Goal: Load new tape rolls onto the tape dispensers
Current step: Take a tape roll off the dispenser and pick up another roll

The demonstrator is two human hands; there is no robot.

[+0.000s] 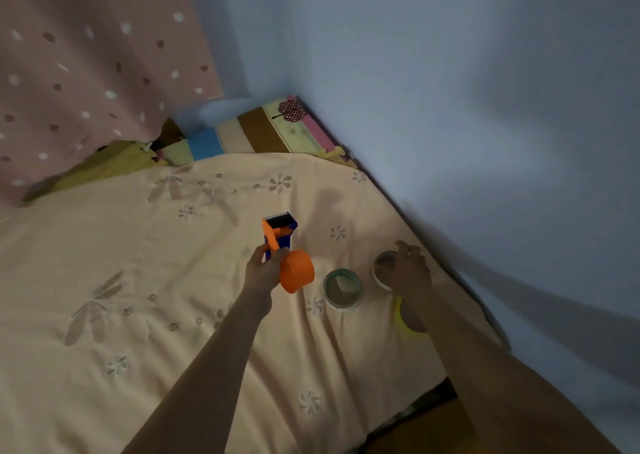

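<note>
Nearest the camera, two bare forearms reached out over a peach bedspread (pixel 138 280) stitched with pale flowers. Partly under the right forearm lay a yellow tape roll (pixel 401 318), flat on the cloth. Just beyond it, the right hand (pixel 408 270) hovered over a white-rimmed tape roll (pixel 382 266), fingers spread and curled downward, not yet closed around it; whether the fingertips touched the rim could not be told. Beside that roll, toward the middle of the bed, a third roll with a greenish rim (pixel 342 289) lay flat and untouched. To its left the left hand (pixel 263 266) was closed around the handle of the tape dispenser (pixel 280 242), an orange and blue tool held up off the bedspread, its orange drum (pixel 298 271) pointing toward the rolls and appearing bare, its blue head aimed away from the person. The step in hand looked like the picking of a new roll for this dispenser. The next move would likely call for the right hand to pinch the white-rimmed roll by its edge, lift it, line its core with the drum and push it on squarely while the left hand held the tool steady. Farther off, a striped pillow (pixel 256 131) sat in the corner, between a pink spotted curtain (pixel 86 55) and the blue wall (pixel 450 72).
</note>
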